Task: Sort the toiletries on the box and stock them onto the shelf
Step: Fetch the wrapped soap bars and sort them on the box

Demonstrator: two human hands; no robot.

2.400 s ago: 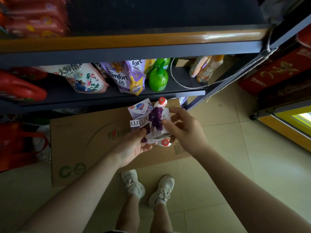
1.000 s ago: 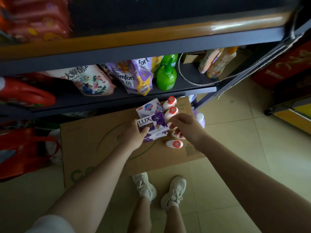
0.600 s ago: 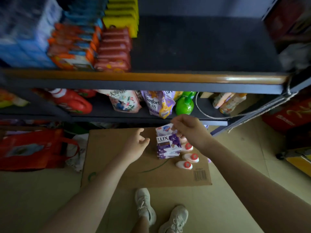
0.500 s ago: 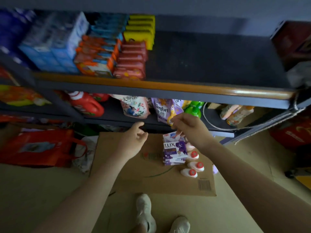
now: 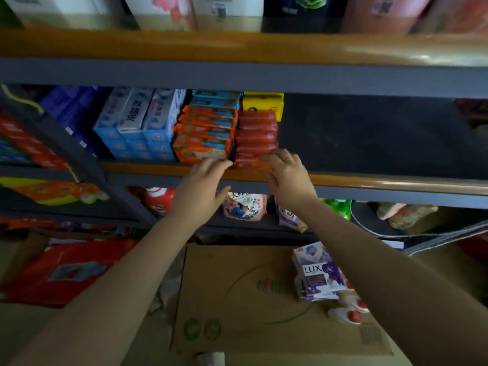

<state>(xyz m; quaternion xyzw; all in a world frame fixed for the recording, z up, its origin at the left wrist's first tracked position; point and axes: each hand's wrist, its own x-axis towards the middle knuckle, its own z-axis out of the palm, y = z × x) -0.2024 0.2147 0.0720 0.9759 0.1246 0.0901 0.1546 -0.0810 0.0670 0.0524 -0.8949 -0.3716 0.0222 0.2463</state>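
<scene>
Soap boxes (image 5: 318,273) sit stacked on the cardboard box (image 5: 237,299) on the floor, white red-capped bottles (image 5: 346,314) just beside them. Both your hands are up at the middle shelf (image 5: 369,180). Your right hand (image 5: 286,173) has its fingers curled onto the front red pack (image 5: 253,162) in the red stack. Your left hand (image 5: 203,180) reaches the gap between the orange packs (image 5: 203,138) and that stack, fingers bent; can't tell whether its grip holds anything.
</scene>
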